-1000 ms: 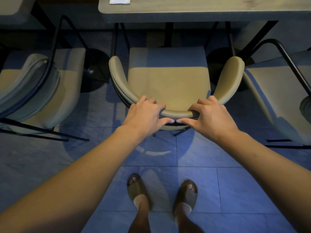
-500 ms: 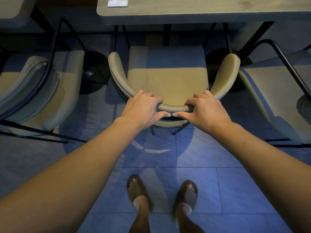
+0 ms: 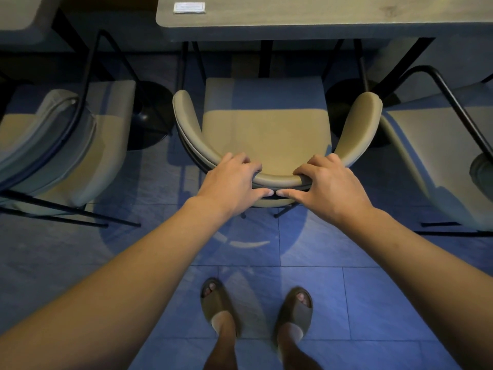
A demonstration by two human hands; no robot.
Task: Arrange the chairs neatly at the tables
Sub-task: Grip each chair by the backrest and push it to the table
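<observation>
Tiled floor [image 3: 306, 249]; both hands' grip on chair backrest [image 3: 280, 180]

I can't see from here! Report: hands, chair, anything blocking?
Left hand and right hand both gripping chair backrest. Chair faces table, seat front at its edge. Nothing in the way.

White card [image 3: 189, 8], tiled floor [image 3: 309, 297], olive sandals [image 3: 216, 303].
</observation>
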